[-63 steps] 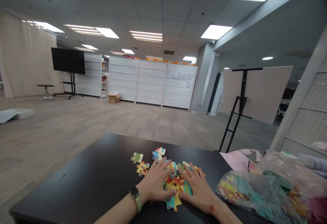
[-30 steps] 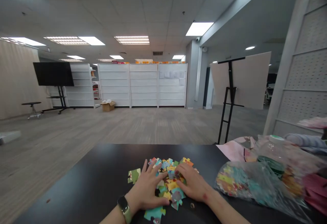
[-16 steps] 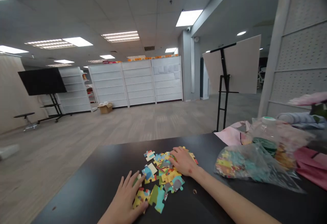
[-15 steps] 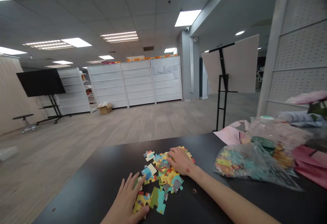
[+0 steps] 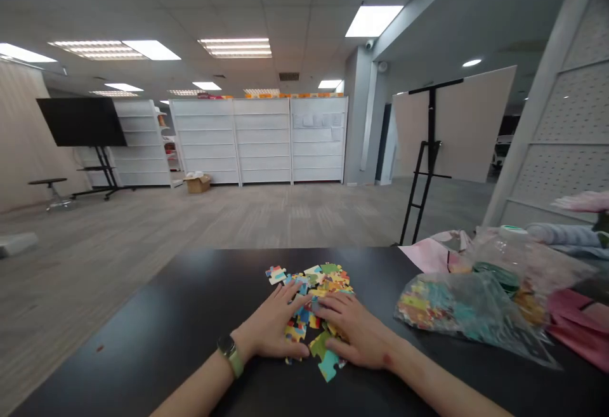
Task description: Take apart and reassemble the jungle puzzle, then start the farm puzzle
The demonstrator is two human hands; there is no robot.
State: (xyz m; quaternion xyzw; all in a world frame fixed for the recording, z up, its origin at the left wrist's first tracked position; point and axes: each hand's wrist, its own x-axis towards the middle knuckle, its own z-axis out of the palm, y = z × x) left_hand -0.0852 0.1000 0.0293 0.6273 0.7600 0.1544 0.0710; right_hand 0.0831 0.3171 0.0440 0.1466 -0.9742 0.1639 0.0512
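A heap of colourful jigsaw pieces (image 5: 318, 280) lies on the black table (image 5: 166, 334). My left hand (image 5: 273, 328), with a watch on its wrist, lies flat and open on the left side of the heap. My right hand (image 5: 356, 334) lies flat and open on the right side, fingers spread over the pieces. A green and blue piece (image 5: 326, 353) sticks out between the two hands at the near edge. One loose piece (image 5: 276, 273) sits apart at the far left of the heap.
A clear plastic bag of puzzle pieces (image 5: 457, 312) lies to the right, with more bags, a jar (image 5: 499, 255) and pink cloth (image 5: 575, 325) behind it. A black easel (image 5: 423, 163) stands beyond the table's far right edge.
My left hand has come in from the near left back to the heap, and my right hand has drawn nearer. The scattered pieces are pushed together between both hands.
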